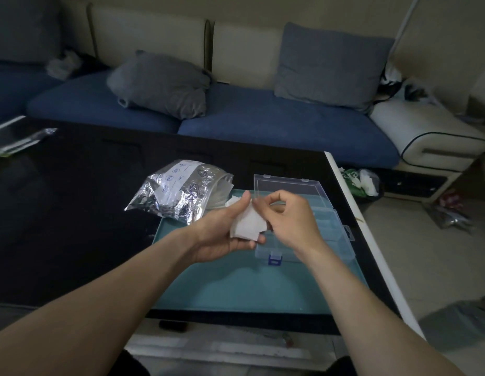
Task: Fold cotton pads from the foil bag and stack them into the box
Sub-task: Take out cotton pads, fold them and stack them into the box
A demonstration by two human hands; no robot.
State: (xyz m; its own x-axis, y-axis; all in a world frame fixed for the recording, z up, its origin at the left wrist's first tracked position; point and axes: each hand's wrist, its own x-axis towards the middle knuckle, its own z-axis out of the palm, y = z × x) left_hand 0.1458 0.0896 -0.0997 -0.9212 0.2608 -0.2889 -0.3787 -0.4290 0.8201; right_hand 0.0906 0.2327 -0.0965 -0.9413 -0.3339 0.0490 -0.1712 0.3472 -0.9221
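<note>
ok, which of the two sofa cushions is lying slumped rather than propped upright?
The left grey cushion, slumped on the blue seat. The right cushion stands upright against the backrest.

Both bare forearms reach forward from the lower corners and converge at the middle. The left hand lies palm up, thumb stretched forward and up, its fingers curled under a white cotton pad that rests across them. The right hand comes in from the right with its back toward the camera, wrist bent slightly inward, thumb and forefinger brought together in a pinch at the pad's upper edge, the other fingers curled loosely beneath. The two hands touch at the thumbs.
</note>
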